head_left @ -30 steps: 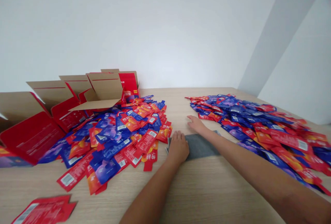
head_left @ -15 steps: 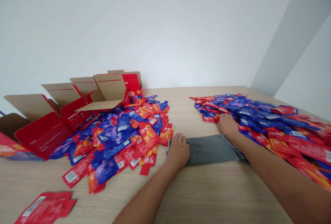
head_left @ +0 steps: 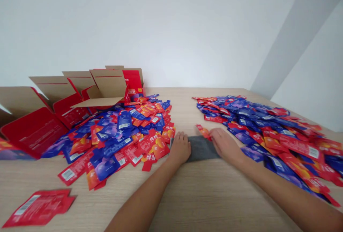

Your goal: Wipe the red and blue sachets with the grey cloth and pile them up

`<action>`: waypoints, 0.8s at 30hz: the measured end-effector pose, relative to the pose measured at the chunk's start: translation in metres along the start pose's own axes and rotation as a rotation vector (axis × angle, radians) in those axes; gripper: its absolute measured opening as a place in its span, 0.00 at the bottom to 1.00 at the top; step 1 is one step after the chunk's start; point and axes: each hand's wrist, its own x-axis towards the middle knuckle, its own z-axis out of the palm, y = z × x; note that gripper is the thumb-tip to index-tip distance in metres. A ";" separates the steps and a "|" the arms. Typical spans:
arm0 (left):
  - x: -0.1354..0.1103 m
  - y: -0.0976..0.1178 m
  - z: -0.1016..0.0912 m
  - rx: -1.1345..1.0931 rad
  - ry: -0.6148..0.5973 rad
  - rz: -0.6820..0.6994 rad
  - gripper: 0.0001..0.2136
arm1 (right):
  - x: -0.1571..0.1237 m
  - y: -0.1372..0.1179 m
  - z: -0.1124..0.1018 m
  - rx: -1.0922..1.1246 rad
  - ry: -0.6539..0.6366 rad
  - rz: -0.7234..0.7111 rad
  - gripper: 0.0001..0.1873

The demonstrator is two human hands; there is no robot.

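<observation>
My left hand (head_left: pixel 181 148) lies palm down on the left end of a grey cloth (head_left: pixel 201 149), its fingers stretched forward. Over the cloth's right part, my right hand (head_left: pixel 224 144) pinches a red and orange sachet (head_left: pixel 203 132), whose free end points left. The fingers hide part of this sachet. To the left of my left hand is a pile of red and blue sachets (head_left: pixel 125 139). A wide heap of similar sachets (head_left: pixel 257 124) spreads on the right, beyond my right forearm.
Several red cartons (head_left: pixel 32 132) with raised brown flaps stand behind the left pile. A single red sachet (head_left: pixel 40 207) lies at the near left. All rest on a light wooden table (head_left: pixel 187 200), with a white wall (head_left: pixel 171 31) behind.
My right hand has moved left from the right heap to over the cloth and now has a red sachet in it. My left hand stays on the cloth's left end.
</observation>
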 end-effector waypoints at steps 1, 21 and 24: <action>0.000 0.000 0.001 0.000 0.005 0.002 0.19 | -0.010 -0.015 0.003 0.043 -0.036 -0.071 0.15; -0.001 -0.002 0.008 0.033 0.008 0.011 0.19 | -0.045 0.000 0.034 0.277 -0.206 -0.040 0.30; -0.001 -0.002 0.009 0.016 0.009 0.012 0.19 | -0.048 0.012 0.026 0.269 -0.203 -0.049 0.31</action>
